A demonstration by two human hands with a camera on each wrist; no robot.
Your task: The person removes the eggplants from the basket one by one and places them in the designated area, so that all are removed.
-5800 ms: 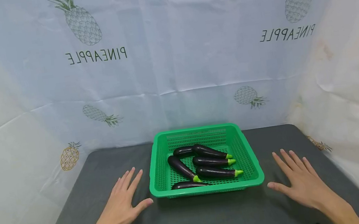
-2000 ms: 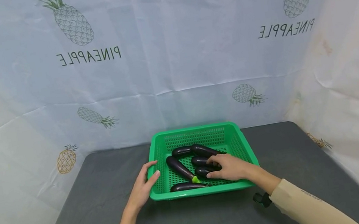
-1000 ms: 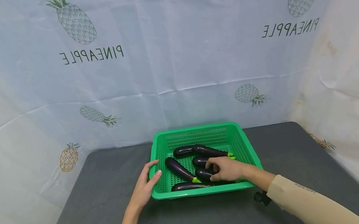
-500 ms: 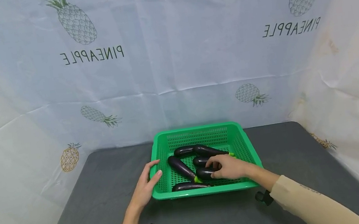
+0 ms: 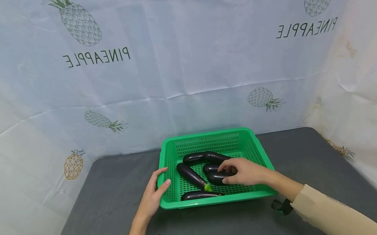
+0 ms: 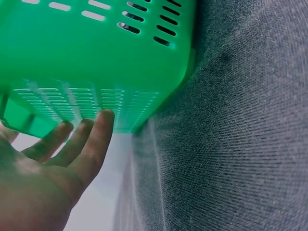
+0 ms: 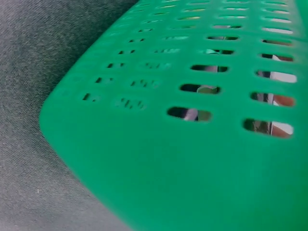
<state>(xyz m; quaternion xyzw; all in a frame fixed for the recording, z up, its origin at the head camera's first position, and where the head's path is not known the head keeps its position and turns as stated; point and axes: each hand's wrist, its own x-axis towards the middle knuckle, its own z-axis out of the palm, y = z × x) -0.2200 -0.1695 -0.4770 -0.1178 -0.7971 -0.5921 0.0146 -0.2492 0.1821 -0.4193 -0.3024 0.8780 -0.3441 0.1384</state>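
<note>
While the left hand stands at the left side of a green rectangular plastic basket with slotted walls, the right hand reaches over the near right part of it and holds a glossy dark purple eggplant, thumb on the near side and curled fingers on the far side. The hand covers this eggplant's right end, and whether it is raised off the basket floor cannot be told. The left hand is spread wide, thumb and forefinger at the rim with a broad gap between them; the left wrist view shows the other fingers fairly straight against the outside of the slotted wall. Five more dark eggplants lie inside the basket: a middle one just behind the held one and partly hidden by the right hand, a back right one slanting toward that hand, a back left one meeting its upper end, a left one lying diagonally with its bright green stem toward the front, and a front one along the near wall, partly cut off by the rim. The basket stands on a dark grey surface, before a pale hanging cloth printed with pineapples.
</note>
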